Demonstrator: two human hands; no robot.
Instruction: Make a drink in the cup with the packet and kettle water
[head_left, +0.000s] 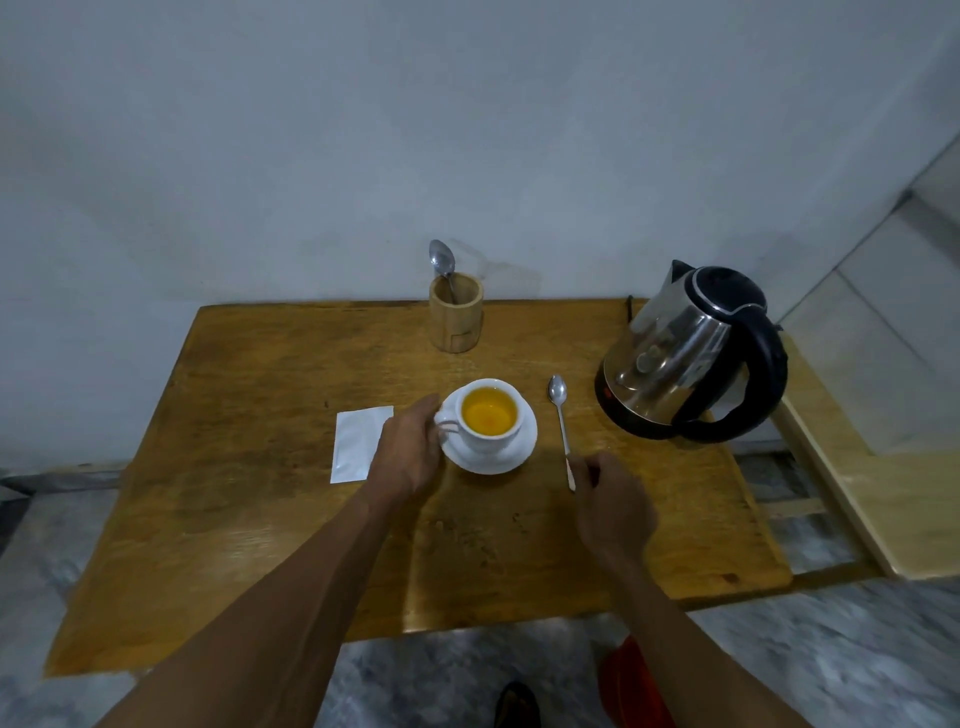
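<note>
A white cup (491, 434) full of yellow-orange drink stands on a white saucer (514, 457) near the middle of the wooden table (260, 519). My left hand (410, 452) rests against the cup's handle on the left, fingers at the saucer's edge. A white packet (356, 452) lies flat just left of that hand. A metal spoon (561, 421) lies on the table to the right of the saucer, and my right hand (613, 509) pinches the near end of its handle. The steel kettle (685, 358) with a black handle stands at the back right.
A wooden holder (457, 319) with another spoon (441, 262) in it stands at the table's back edge, against the wall. A pale wooden bench (841, 499) runs beside the table on the right. A red object (631, 680) lies on the floor below the front edge.
</note>
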